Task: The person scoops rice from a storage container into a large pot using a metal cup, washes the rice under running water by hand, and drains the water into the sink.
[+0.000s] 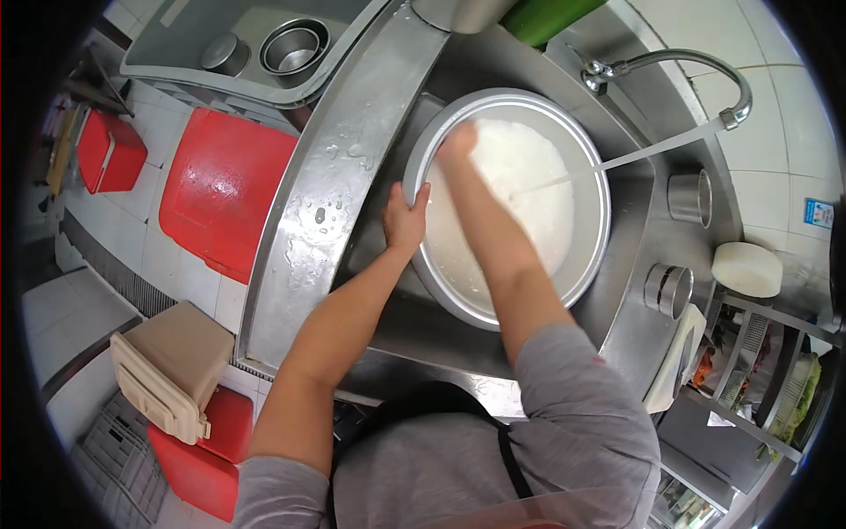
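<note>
Sink [633,207], metal, wide, with a wet ledge along its left side. Tub [176,55], grey, upper left, containing round metal pans. Bowl [589,225], large, pale metal, standing inside the sink, holding cloudy white liquid [520,159]. Tap [686,56], curved, at the sink's upper right, running; its stream of water [656,149] falls into the bowl. Hands, two, bare: left hand [406,220] clasping the bowl's left rim, thumb over the edge; right hand [457,144] inside the bowl near its upper left wall, blurred, so whether its fingers are spread or closed cannot be told. Metal cups, two, on the sink's right ledge.
</note>
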`<state>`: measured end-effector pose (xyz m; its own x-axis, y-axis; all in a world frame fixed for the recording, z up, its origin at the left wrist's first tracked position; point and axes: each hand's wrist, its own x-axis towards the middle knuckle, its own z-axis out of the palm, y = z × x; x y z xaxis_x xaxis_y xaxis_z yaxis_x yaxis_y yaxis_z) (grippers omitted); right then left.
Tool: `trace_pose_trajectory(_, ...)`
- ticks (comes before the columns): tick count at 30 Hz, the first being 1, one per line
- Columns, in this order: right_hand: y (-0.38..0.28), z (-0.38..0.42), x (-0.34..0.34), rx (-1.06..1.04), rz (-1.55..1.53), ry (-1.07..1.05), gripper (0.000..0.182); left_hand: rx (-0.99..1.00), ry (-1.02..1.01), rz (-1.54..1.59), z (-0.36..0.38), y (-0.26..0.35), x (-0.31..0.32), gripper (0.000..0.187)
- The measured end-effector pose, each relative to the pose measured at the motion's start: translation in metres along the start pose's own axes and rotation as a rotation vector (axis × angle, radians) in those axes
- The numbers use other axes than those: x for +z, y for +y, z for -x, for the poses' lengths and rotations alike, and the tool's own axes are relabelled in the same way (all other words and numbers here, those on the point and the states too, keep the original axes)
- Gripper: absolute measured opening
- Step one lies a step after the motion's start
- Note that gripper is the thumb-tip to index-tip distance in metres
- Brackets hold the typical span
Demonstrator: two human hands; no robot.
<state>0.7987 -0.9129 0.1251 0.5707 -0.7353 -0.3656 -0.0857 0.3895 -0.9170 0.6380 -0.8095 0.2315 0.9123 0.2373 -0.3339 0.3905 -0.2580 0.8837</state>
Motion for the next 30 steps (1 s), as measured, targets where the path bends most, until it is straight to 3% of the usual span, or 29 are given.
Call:
trace_pose_trajectory(2,0.005,0.052,-0.045,-0.196,0.868,-0.381,0.037,0.026,0.029,0.013,-0.004,-0.007,0.004,0.043)
trace_pose_trajectory(3,0.029,0.072,-0.078,-0.267,0.730,-0.440,0.037,0.048,0.055,0.018,-0.004,-0.010,0.006,0.043)
trace_pose_trajectory(5,-0.003,0.124,-0.138,0.062,0.645,-0.732,0.035,0.038,0.049,0.010,-0.001,-0.005,0.004,0.042)
trace_pose_trajectory(7,-0.050,0.144,-0.200,0.086,1.079,-1.015,0.031,0.054,0.004,0.012,-0.003,-0.007,0.003,0.042)
trace_pose_trajectory(8,-0.061,0.132,-0.239,-0.018,1.214,-1.198,0.032,0.058,0.019,0.023,-0.006,-0.014,0.007,0.042)
trace_pose_trajectory(9,-0.082,0.113,-0.269,0.030,1.394,-1.392,0.033,0.061,0.007,0.033,-0.005,-0.010,0.006,0.042)
trace_pose_trajectory(10,-0.073,0.070,-0.330,-0.308,1.552,-1.486,0.032,0.058,0.007,0.030,-0.003,-0.007,0.004,0.042)
trace_pose_trajectory(11,-0.114,0.044,-0.326,-0.279,2.007,-1.882,0.031,0.058,0.010,0.024,-0.002,-0.005,0.003,0.041)
trace_pose_trajectory(12,-0.130,0.012,-0.338,-0.201,2.371,-1.635,0.027,0.062,0.005,0.024,-0.003,-0.007,0.004,0.041)
trace_pose_trajectory(14,-0.163,-0.040,-0.322,-0.190,2.716,-1.261,0.023,0.061,0.036,-0.002,-0.004,-0.009,0.007,0.041)
trace_pose_trajectory(15,-0.191,-0.045,-0.290,-0.349,2.686,-1.257,0.025,0.067,0.043,-0.003,-0.004,-0.006,0.006,0.041)
trace_pose_trajectory(16,-0.181,-0.097,-0.315,-1.034,2.224,-1.033,0.028,0.057,0.023,0.005,-0.002,-0.002,0.003,0.042)
trace_pose_trajectory(17,-0.176,-0.125,-0.275,-0.824,2.451,-0.921,0.028,0.044,0.001,0.010,-0.001,-0.001,0.002,0.043)
trace_pose_trajectory(18,-0.176,-0.139,-0.236,-0.709,2.441,-0.910,0.027,0.043,0.002,0.004,-0.002,-0.003,0.002,0.043)
trace_pose_trajectory(19,-0.178,-0.127,-0.201,-0.774,2.225,-0.812,0.025,0.046,-0.003,0.027,-0.002,-0.004,0.002,0.044)
trace_pose_trajectory(20,-0.173,-0.135,-0.164,-0.883,2.451,-1.145,0.024,0.049,-0.009,0.052,-0.003,-0.005,0.004,0.044)
trace_pose_trajectory(23,-0.144,-0.119,-0.077,-0.781,2.215,-1.616,0.034,0.077,0.013,0.036,-0.004,-0.008,0.005,0.044)
trace_pose_trajectory(27,-0.126,-0.101,-0.031,-0.849,1.939,-1.503,0.046,0.086,0.086,-0.035,-0.011,-0.022,0.011,0.043)
trace_pose_trajectory(30,-0.128,-0.180,-0.046,-0.174,1.555,-1.471,0.044,0.058,0.005,-0.011,-0.004,-0.009,0.005,0.043)
